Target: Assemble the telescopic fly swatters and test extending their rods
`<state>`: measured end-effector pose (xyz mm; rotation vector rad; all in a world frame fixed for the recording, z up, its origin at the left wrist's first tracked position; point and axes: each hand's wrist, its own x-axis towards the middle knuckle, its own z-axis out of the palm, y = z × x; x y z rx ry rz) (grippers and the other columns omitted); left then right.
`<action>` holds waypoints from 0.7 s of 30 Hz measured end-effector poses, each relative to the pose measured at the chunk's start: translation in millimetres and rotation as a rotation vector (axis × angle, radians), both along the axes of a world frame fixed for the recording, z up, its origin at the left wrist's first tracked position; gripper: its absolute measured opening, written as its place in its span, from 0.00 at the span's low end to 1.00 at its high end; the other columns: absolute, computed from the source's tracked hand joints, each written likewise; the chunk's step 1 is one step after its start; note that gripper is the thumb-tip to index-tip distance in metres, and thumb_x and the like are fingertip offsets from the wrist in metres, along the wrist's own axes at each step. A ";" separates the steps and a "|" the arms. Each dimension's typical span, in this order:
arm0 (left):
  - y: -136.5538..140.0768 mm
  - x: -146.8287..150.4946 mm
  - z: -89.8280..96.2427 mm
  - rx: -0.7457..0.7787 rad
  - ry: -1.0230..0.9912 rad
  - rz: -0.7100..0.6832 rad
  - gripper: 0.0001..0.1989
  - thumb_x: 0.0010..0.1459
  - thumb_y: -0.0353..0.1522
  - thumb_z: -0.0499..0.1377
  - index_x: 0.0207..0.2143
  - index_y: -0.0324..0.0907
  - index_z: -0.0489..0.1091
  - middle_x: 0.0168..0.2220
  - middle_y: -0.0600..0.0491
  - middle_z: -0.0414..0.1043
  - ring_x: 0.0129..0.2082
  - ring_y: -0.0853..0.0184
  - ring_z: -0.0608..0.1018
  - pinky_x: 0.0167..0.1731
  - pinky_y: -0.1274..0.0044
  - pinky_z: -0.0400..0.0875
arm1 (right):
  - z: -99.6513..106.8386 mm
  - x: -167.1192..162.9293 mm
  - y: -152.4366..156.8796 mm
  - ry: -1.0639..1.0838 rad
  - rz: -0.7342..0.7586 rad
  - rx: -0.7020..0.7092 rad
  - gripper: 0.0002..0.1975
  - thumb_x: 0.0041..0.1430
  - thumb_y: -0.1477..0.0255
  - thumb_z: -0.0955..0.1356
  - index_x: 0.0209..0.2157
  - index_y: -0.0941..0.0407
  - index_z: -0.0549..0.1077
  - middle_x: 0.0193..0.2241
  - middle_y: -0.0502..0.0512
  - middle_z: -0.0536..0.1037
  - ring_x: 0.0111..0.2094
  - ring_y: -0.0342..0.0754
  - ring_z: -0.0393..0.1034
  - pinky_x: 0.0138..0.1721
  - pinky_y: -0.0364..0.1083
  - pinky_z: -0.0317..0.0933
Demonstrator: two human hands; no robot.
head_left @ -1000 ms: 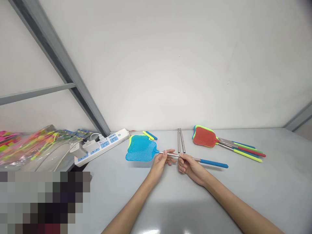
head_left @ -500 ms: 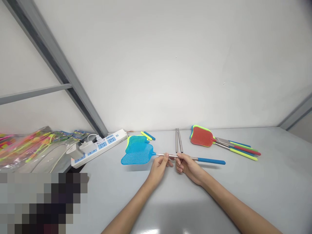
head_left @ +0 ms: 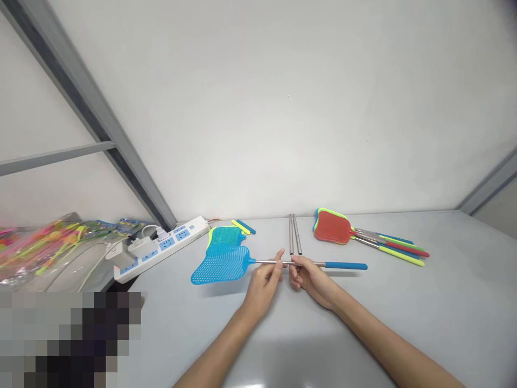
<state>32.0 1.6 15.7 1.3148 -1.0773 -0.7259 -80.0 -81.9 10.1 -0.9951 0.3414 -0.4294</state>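
Observation:
A blue fly swatter (head_left: 223, 265) with a metal rod and blue handle lies across both hands, raised just over the table. My left hand (head_left: 264, 280) pinches the rod on the side nearer the perforated head. Farther along, toward the handle, my right hand (head_left: 309, 277) has its thumb and fingers closed round the same rod. Just beyond my hands are two metal tubes (head_left: 291, 234) lying side by side. Behind the held head lie loose blue and yellow-green swatter heads (head_left: 224, 235), overlapping. Blue and yellow-green handle grips (head_left: 241, 227) rest near the wall.
Several swatters with rods and coloured handles form a stack, a red head (head_left: 333, 226) on top, at the right. A white power strip (head_left: 161, 248) with plugs stands at the left. Beyond it are colourful items in clear plastic (head_left: 52, 248). A wall closes off the table's back.
The swatter's head has tilted and moved slightly left and down. My left hand has shifted its fingers on the rod, while my right hand keeps its hold.

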 end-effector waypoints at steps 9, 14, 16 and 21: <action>2.2 -4.8 3.5 -0.009 -0.078 -0.075 0.10 0.52 0.34 0.52 0.35 0.44 0.71 0.42 0.49 0.70 0.36 0.61 0.69 0.41 0.74 0.57 | 1.2 0.5 1.7 -0.012 0.005 0.003 0.18 0.53 0.62 0.60 0.15 0.58 0.62 0.12 0.47 0.56 0.17 0.40 0.52 0.22 0.42 0.46; 2.2 -3.7 1.9 0.005 -0.151 -0.096 0.12 0.54 0.34 0.50 0.37 0.43 0.70 0.44 0.48 0.68 0.35 0.62 0.70 0.40 0.74 0.58 | 1.1 0.0 2.0 -0.021 0.015 0.007 0.18 0.54 0.64 0.59 0.15 0.58 0.62 0.13 0.47 0.56 0.17 0.41 0.52 0.23 0.42 0.46; 2.7 -4.1 2.6 0.010 -0.166 -0.115 0.12 0.55 0.34 0.49 0.34 0.43 0.71 0.44 0.48 0.68 0.35 0.62 0.70 0.41 0.74 0.58 | 1.7 -0.1 2.5 -0.017 0.026 0.016 0.18 0.54 0.64 0.59 0.15 0.58 0.62 0.13 0.47 0.57 0.18 0.40 0.51 0.23 0.42 0.46; 3.9 -4.7 5.6 -0.013 -0.177 -0.134 0.12 0.55 0.34 0.48 0.30 0.42 0.71 0.45 0.48 0.67 0.35 0.63 0.71 0.41 0.74 0.58 | 3.6 -0.8 4.0 -0.029 0.044 0.026 0.18 0.53 0.64 0.60 0.14 0.58 0.62 0.13 0.48 0.57 0.18 0.40 0.50 0.23 0.42 0.45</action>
